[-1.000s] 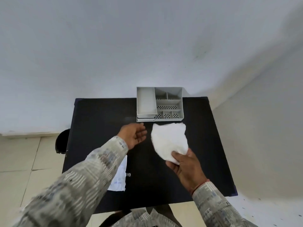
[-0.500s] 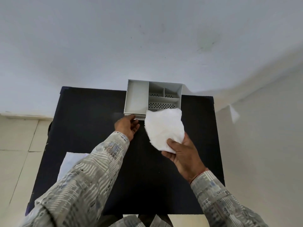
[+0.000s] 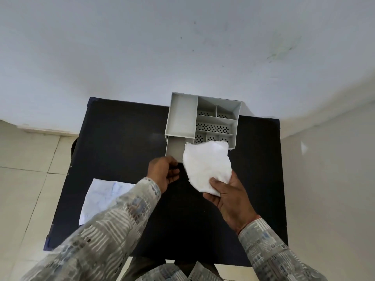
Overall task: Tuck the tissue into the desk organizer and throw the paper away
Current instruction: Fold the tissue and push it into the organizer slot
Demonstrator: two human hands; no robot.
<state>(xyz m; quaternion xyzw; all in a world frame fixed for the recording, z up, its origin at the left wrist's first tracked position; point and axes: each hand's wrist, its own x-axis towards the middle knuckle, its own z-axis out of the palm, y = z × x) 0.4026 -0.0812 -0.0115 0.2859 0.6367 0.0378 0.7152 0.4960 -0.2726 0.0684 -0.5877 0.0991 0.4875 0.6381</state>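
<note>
The right hand (image 3: 227, 197) pinches the near corner of the white tissue (image 3: 207, 167) between thumb and fingers, holding it up just in front of the grey desk organizer (image 3: 182, 118). The left hand (image 3: 162, 172) curls at the front edge of the organizer's pulled-out drawer (image 3: 175, 148), seemingly gripping it, though the contact is hidden. The crumpled paper (image 3: 101, 197) lies flat at the near left edge of the black tabletop (image 3: 121, 138).
</note>
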